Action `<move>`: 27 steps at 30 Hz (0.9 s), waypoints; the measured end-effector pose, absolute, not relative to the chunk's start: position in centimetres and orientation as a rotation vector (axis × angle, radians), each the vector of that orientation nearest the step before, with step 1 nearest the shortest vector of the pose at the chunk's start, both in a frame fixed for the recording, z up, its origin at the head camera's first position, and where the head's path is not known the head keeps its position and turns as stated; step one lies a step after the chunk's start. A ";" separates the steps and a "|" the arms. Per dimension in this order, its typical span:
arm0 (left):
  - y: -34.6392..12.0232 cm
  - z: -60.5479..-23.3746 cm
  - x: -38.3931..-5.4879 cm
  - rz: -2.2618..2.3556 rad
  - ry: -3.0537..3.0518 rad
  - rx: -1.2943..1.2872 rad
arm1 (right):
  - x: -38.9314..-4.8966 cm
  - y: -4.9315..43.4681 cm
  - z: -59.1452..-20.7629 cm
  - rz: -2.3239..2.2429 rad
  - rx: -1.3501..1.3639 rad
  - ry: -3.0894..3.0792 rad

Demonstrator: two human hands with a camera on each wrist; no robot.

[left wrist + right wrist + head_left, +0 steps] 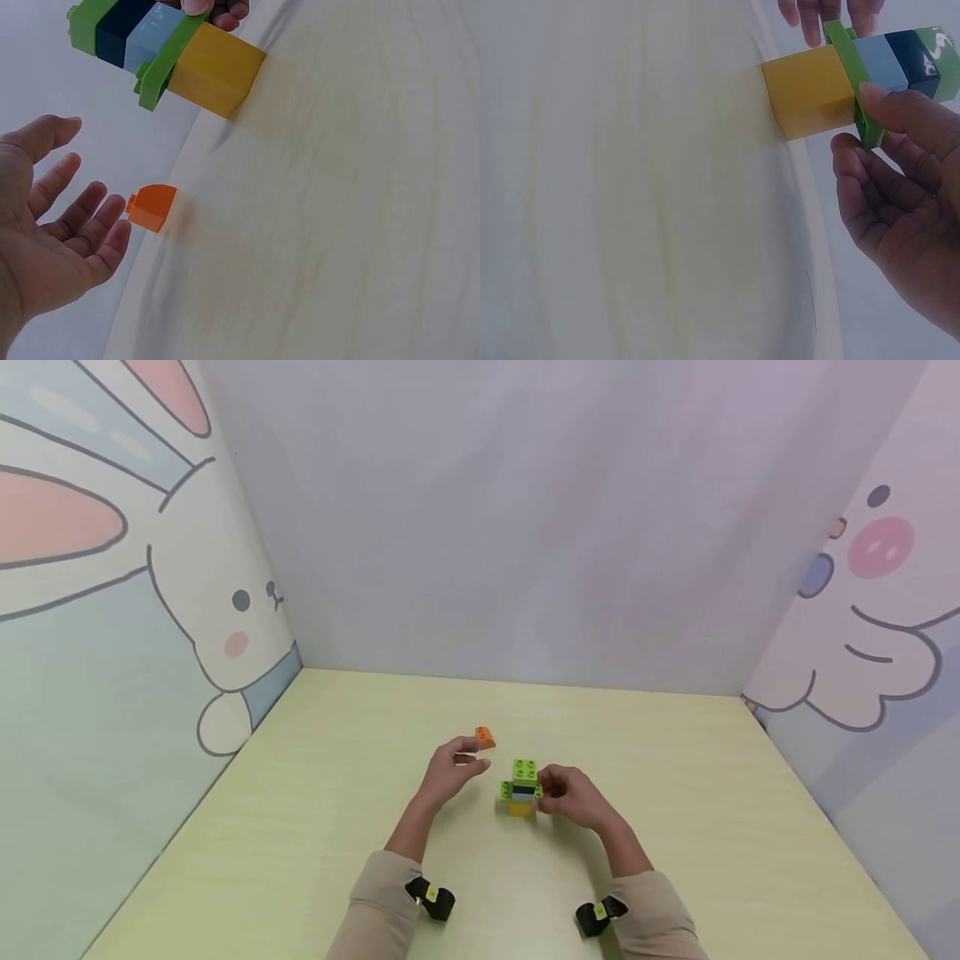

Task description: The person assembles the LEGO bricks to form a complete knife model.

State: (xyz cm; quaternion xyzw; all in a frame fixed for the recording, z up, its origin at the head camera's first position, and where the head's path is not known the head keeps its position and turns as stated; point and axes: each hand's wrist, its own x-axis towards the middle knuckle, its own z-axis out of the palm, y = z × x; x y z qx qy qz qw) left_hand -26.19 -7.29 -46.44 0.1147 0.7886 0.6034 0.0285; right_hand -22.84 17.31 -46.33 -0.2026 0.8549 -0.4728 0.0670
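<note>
A small tower of toy building bricks (524,772) stands upright on the table. From the bottom it has a yellow brick (810,90), a thin wide green plate (169,64), a light blue brick (152,36), a dark brick (913,58) and a bright green brick (91,24) on top. My right hand (573,795) pinches the right end of the green plate, thumb on its upper side. To the tower's left, my left hand (453,768) hovers with loosely bent fingers and nothing in it. Beyond its fingertips lies an orange brick (486,737) with a curved top.
The pale wooden table (360,727) runs back to a grey-white wall (495,527). Cartoon animals are printed on the left wall (90,693) and right wall (885,693). Black wrist cameras sit on both beige sleeves (382,902).
</note>
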 end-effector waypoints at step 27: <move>-7.1 -47.4 -31.8 1.861 2.452 0.135 | -22.9 17.1 -46.1 -1.417 -0.602 2.577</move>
